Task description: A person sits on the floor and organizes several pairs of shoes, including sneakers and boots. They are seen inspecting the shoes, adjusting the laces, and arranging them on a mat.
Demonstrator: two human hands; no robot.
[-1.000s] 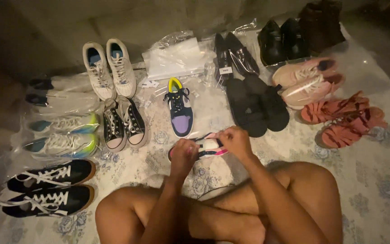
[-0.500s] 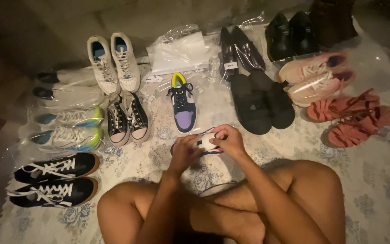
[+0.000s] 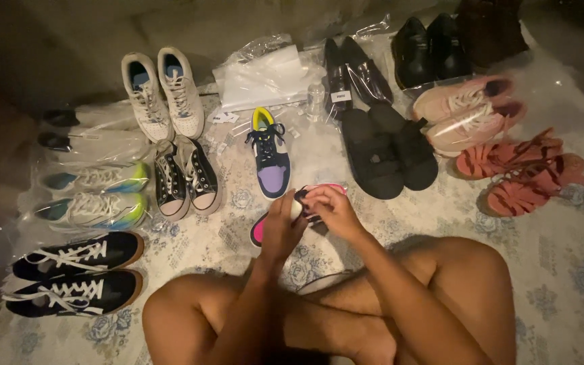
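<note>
Posture: seated cross-legged on a pale floral cloth point(image 3: 549, 257), knees wide, both forearms reaching forward.
Left hand point(image 3: 284, 226): fingers curled closed around the near side of a pink-soled sneaker point(image 3: 262, 230); thumb pressed against its white upper.
Right hand point(image 3: 329, 211): fingers bent and closed over the top of the same sneaker, gripping from the far side.
Pink-soled sneaker: held between both hands just above the cloth, directly ahead of the crossed legs; bright pink sole edge showing at lower left, mostly hidden by the hands.
Matching shoe: purple and yellow sneaker point(image 3: 269, 154) lying single on the cloth, just beyond the hands, toe toward the person.
Left rows: white sneakers point(image 3: 162, 94) at the far side; black canvas pair point(image 3: 185, 177) beside them; green-tinted running shoes point(image 3: 92, 196) in clear bags; black laced sneakers point(image 3: 76, 270) nearest the left knee.
Right rows: black slides point(image 3: 388, 154); glossy dark dress shoes point(image 3: 354, 76); black leather shoes point(image 3: 430, 51); pink sneakers point(image 3: 466, 113) in a clear wrap; coral strappy sandals point(image 3: 523, 174).
Centre rear: empty clear plastic bags point(image 3: 265, 74), crumpled.
Lighting: dim; fine detail uncertain.
</note>
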